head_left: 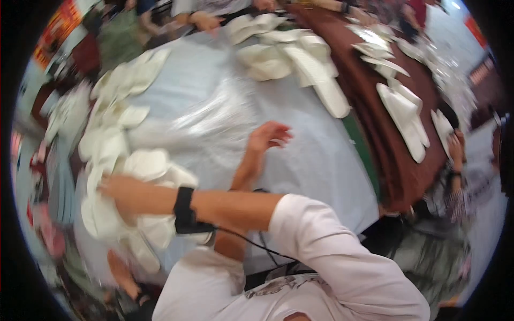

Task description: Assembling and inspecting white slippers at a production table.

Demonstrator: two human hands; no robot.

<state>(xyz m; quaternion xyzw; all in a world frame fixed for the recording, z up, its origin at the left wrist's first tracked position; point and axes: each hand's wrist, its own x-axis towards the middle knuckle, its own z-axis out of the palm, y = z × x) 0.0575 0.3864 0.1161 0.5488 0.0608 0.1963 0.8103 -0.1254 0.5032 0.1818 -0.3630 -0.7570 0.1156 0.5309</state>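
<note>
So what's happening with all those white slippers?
A person in a white shirt leans over a table under a pale blue cover. Their arms look crossed: the right hand reaches across to a heap of white slippers at the left edge, while the left hand hovers open over the bare cover. More slippers lie in piles at the far side and on a brown table. Other people's hands work there too.

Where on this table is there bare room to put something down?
Bare: the pale blue cloth around the left hand, between the far white slippers and the brown cloth. Crowded: the slipper pile under the right hand.
</note>
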